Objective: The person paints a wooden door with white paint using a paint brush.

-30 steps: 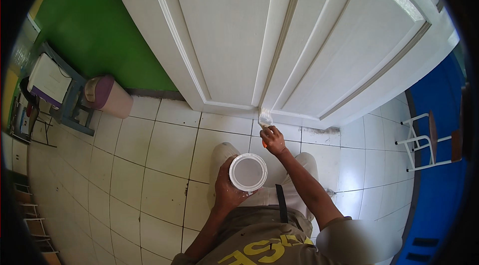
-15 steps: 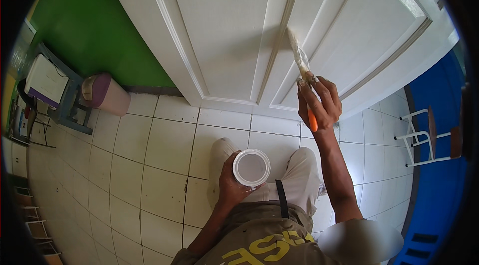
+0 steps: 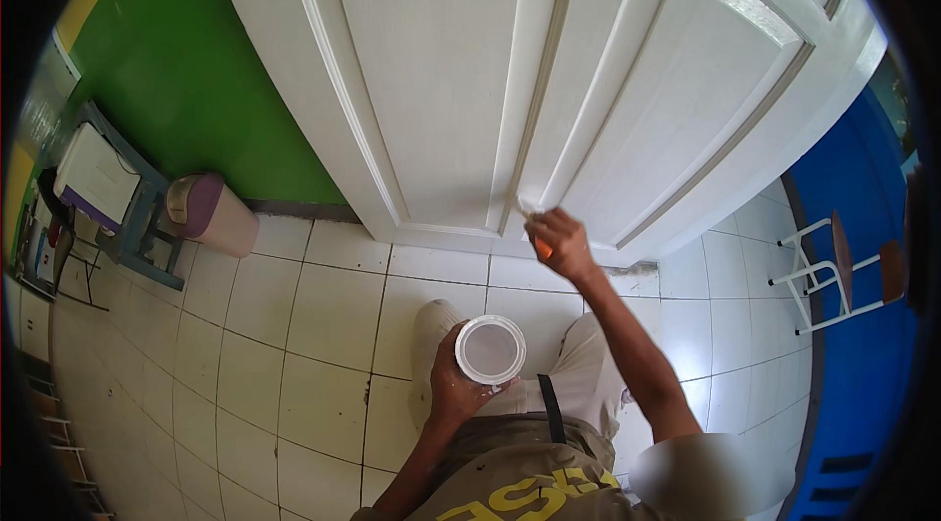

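My right hand (image 3: 561, 245) is closed around a paintbrush with an orange handle (image 3: 544, 248). Its whitish bristles (image 3: 526, 204) touch the low part of the white panelled door (image 3: 431, 80), by the moulding between two panels; the fingers hide much of the brush. In front of my lap, my left hand (image 3: 461, 382) is wrapped round the side of a round white tub (image 3: 490, 349). The tub's open top faces up, and pale greyish-white paint shows inside. Spots of white paint mark the fingers of my left hand.
Left of the door are a green wall (image 3: 186, 80), a pink bin with a purple lid (image 3: 214, 212) and a grey-blue chair (image 3: 147, 237) bearing a white box. A white-framed chair (image 3: 833, 276) stands right by a blue wall (image 3: 843, 198). White tiles (image 3: 323, 310) cover the floor.
My right hand has moved down and to the left with the paintbrush, from midway up the door to near its bottom. My left hand still holds the tub in nearly the same place.
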Action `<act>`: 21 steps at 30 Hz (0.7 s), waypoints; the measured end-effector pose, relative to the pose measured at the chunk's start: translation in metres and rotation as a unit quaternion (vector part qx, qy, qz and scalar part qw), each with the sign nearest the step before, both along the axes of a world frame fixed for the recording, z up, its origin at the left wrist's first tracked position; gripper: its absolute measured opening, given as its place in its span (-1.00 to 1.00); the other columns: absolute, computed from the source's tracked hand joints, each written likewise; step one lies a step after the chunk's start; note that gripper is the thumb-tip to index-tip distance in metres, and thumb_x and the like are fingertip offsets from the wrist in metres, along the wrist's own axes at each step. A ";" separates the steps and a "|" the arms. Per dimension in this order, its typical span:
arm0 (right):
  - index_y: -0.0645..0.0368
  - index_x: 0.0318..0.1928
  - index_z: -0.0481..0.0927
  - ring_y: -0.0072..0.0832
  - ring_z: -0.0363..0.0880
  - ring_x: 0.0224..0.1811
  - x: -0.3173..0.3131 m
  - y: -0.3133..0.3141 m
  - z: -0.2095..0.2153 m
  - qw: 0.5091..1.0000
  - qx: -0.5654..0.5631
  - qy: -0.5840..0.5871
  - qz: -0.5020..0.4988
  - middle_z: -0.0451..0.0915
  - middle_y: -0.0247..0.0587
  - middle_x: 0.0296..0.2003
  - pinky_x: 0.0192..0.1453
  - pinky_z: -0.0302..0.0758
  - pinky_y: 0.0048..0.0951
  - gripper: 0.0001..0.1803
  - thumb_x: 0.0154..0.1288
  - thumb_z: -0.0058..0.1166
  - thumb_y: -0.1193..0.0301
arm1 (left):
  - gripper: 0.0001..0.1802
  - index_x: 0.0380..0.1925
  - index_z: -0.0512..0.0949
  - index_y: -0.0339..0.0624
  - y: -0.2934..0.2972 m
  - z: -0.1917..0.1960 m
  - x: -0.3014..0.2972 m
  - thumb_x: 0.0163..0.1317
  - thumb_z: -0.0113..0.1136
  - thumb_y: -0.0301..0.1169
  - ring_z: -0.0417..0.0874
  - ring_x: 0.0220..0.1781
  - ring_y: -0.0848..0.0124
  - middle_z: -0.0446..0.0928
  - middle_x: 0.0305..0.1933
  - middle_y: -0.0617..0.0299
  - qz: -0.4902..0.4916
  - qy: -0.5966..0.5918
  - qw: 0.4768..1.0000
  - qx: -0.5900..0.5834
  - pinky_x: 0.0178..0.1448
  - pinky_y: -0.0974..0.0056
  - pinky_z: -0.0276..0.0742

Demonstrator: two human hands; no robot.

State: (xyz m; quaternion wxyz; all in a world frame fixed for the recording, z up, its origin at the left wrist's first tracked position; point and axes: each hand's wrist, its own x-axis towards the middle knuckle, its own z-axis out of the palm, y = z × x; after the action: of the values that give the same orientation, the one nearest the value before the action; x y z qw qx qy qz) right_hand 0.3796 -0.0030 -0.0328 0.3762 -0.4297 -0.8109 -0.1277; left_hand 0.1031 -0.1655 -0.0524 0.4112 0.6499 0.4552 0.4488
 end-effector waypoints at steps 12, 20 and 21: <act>0.12 -0.28 0.77 -0.38 0.72 -0.26 0.001 -0.008 0.278 0.903 0.407 -0.114 -0.080 0.72 -0.30 -0.30 -0.23 0.75 -0.42 -0.80 0.06 0.48 0.59 | 0.16 0.38 0.38 -0.29 0.000 0.014 0.017 -0.21 0.86 -0.17 0.67 0.29 0.09 0.57 0.26 -0.03 -0.021 -0.028 0.999 0.035 0.37 0.03 0.62; 0.11 -0.25 0.69 -0.32 0.64 -0.08 0.011 -0.024 0.039 0.964 0.125 -0.235 0.000 0.64 -0.23 -0.15 0.02 0.68 -0.29 -0.76 -0.01 0.34 0.44 | 0.16 0.37 0.37 -0.27 0.000 0.023 0.012 -0.23 0.87 -0.23 0.68 0.27 0.13 0.59 0.25 0.00 -0.019 -0.053 0.997 0.062 0.36 0.05 0.63; 0.11 -0.25 0.67 -0.34 0.64 -0.07 0.012 -0.025 0.039 0.969 0.075 -0.237 0.017 0.64 -0.25 -0.14 0.01 0.67 -0.30 -0.75 -0.03 0.33 0.43 | 0.16 0.37 0.36 -0.27 0.002 0.027 0.011 -0.23 0.87 -0.24 0.68 0.26 0.14 0.60 0.24 0.01 -0.013 -0.049 0.997 0.055 0.35 0.05 0.64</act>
State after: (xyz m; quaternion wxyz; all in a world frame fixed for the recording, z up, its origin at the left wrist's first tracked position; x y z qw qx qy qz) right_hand 0.3914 -0.0281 0.0058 0.2071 -0.3439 -0.8720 -0.2802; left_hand 0.1144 -0.1638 -0.0258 0.4019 0.6547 0.4007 0.4993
